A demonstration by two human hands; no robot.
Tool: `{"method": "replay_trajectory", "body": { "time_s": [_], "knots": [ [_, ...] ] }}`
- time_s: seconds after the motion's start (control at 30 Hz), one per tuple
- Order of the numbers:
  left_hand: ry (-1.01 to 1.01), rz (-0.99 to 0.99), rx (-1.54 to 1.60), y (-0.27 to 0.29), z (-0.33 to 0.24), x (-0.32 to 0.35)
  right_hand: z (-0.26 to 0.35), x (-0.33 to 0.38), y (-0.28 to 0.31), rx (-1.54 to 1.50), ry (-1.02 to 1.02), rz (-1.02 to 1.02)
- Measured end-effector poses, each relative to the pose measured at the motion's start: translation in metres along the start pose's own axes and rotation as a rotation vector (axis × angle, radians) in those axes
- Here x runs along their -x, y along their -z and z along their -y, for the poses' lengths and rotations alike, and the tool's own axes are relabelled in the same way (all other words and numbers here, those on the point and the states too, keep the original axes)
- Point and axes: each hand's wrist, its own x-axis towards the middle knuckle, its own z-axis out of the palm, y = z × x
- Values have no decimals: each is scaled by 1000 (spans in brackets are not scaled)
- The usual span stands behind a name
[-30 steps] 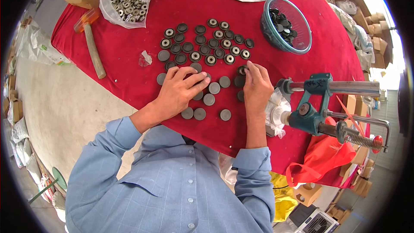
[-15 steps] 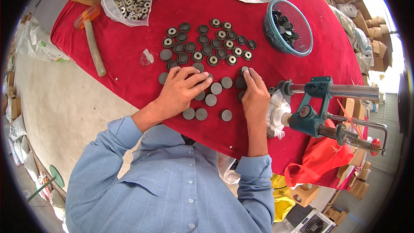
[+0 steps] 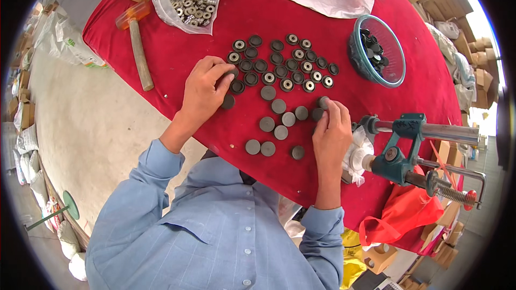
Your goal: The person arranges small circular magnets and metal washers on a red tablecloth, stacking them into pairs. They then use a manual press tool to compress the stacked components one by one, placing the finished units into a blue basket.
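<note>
So it's all about the little round caps. One dark cap point(image 3: 232, 72) is at the left edge of the far group, pinched between thumb and fingers of the left hand point(image 3: 204, 88); can't tell if it's off the cloth. Another, the grey cap point(image 3: 323, 102), is over on the right at the fingertips of the right hand point(image 3: 331, 134). Those fingers are curled in, but whether that's a real grip or just a touch, no idea from this angle.

Best guess at the step: handling and placing caps one by one, a hand on each side. Next move probably calls for a light pinch on the rim without nudging the neighbours, since they're packed pretty close.

Pose-wise, the left arm reaches farther out, elbow wide, forearm slanting far and right. The right forearm runs nearly straight away from the body, hand lower and nearer.

Flat-topped discs point(image 3: 267, 149) lie between the hands, and beyond them dark cups point(image 3: 277, 45), some with metal rings point(image 3: 269, 78) inside. Farther out on the red-clothed worktop point(image 3: 177, 64): basin point(image 3: 398, 78) far right, press point(image 3: 398, 153) right, hammer point(image 3: 141, 56) far left.
</note>
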Motion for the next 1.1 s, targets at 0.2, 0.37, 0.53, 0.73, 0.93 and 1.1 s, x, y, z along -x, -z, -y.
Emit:
{"method": "replay_trajectory", "body": {
  "time_s": [0.2, 0.37, 0.53, 0.73, 0.93, 1.1],
  "knots": [
    [-14, 193, -53, 1, -10, 10, 56, -19, -16, -196, -52, 167],
    [5, 251, -28, 0, -12, 9, 69, -20, -43, -20, 130, 132],
    [46, 310, -43, 3, -16, 6, 71, -16, -52, 8, 194, 161],
    [110, 370, -20, 6, -22, 3, 74, -2, -46, 2, 276, 155],
    [76, 328, 94, 3, -20, 6, 57, -37, -37, -135, -12, 83],
    [89, 135, 224, -5, -17, -8, 18, -62, -34, -80, -122, 82]
  ]
}}
